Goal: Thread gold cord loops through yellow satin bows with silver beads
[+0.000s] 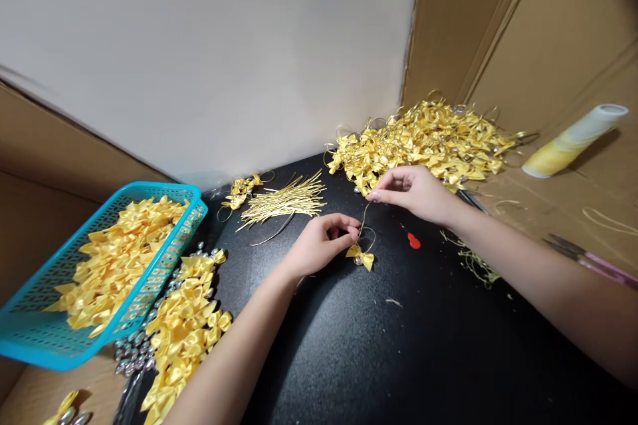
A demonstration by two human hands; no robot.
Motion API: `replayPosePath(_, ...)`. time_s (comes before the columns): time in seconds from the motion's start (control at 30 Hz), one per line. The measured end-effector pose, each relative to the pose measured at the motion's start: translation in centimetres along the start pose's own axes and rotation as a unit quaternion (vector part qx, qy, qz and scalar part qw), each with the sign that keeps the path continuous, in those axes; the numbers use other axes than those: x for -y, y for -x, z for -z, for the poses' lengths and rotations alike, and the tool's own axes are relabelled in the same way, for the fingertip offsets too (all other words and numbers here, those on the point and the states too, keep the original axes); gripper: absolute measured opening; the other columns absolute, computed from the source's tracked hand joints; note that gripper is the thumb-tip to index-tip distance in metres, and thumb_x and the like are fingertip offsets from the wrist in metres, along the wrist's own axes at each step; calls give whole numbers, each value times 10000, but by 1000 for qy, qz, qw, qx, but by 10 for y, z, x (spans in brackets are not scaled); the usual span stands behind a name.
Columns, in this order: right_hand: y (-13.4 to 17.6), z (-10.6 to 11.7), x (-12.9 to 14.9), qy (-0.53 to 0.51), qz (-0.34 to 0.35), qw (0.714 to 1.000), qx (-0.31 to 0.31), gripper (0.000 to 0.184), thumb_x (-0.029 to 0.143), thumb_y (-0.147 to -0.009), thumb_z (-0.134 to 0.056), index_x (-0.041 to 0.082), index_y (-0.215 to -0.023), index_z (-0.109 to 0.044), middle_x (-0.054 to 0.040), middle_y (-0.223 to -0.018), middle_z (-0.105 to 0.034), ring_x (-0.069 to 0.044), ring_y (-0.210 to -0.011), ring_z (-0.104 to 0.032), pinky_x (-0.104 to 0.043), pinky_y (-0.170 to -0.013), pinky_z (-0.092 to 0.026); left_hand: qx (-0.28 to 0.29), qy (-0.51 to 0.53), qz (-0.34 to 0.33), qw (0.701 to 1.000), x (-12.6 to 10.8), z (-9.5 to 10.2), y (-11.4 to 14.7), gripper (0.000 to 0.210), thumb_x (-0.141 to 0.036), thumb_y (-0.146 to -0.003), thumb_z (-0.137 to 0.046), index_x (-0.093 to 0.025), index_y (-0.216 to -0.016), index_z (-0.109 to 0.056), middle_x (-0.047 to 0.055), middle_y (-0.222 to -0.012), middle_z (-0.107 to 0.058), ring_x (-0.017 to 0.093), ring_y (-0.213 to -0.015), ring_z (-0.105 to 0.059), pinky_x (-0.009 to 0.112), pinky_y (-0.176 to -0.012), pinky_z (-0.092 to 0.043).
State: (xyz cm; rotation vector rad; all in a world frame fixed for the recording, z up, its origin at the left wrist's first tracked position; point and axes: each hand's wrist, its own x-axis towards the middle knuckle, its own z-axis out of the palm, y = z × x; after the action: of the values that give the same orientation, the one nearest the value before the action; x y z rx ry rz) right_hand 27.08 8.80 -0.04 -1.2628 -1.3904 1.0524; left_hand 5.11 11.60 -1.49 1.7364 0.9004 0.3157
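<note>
My left hand (326,242) pinches a thin gold cord (365,214) near its looped end, fingertips pressed together. Below those fingers hangs a yellow ribbon bow (366,259) with a small silvery bell or bead at its middle, partly hidden. Higher and to the right, my right hand (411,194) grips the other end of the same cord between thumb and forefinger, so the cord runs between both hands. A red needle threader (413,240), or similar small tool with a thin wire tip, lies on the black tabletop (349,345) below my right hand.
Finished-looking bows with loops (428,139) are heaped at the back right. Cut gold cords (286,199) lie left of centre. A turquoise basket (149,265) holds loose bows, with more bows (189,319) and silvery beads (134,348) beside it. Pink-handled scissors (593,259) and a tube (573,143) are right.
</note>
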Motion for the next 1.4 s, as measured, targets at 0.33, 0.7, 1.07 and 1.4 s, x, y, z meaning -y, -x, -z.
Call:
replayPosePath(0.33,6,2,19,-36,-12,998,53,185,354,-698,-733,196,-720,-639,-28,-798,-733,-174,-793,-685,-360,-802,-520,-47,-73,-62,994,-5,-4,-1,209,-326,-758,-705,-163,-888,-711,18,-815,-651,83,-597,-425,225,-554,-332)
replayPosePath(0.7,13,0,25,337,183,923,30,143,206,-726,-610,195,-869,-607,-45,-975,-680,-226,-970,-590,-392,-885,-425,-22,-104,-35,994,-5,-11,2,254,-374,-819,-613,-149,-814,-731,6,-666,-614,88,-555,-391,218,-516,-292)
replayPosePath(1.07,20,-16,18,391,117,891,198,90,276,-824,-648,203,-816,-699,-31,-871,-702,-218,-935,-566,-386,-864,-340,-16,-95,-29,995,-6,-11,2,301,-422,-803,-625,-143,-785,-738,-15,-581,-554,82,-524,-361,208,-486,-262)
replayPosePath(1.4,18,-14,15,402,120,885,203,101,217,-850,-597,190,-774,-660,-29,-863,-681,-217,-931,-527,-387,-861,-299,37,67,-6,997,2,-11,-1,174,-287,-820,-623,-125,-876,-654,62,-834,-716,139,-765,-657,255,-725,-495)
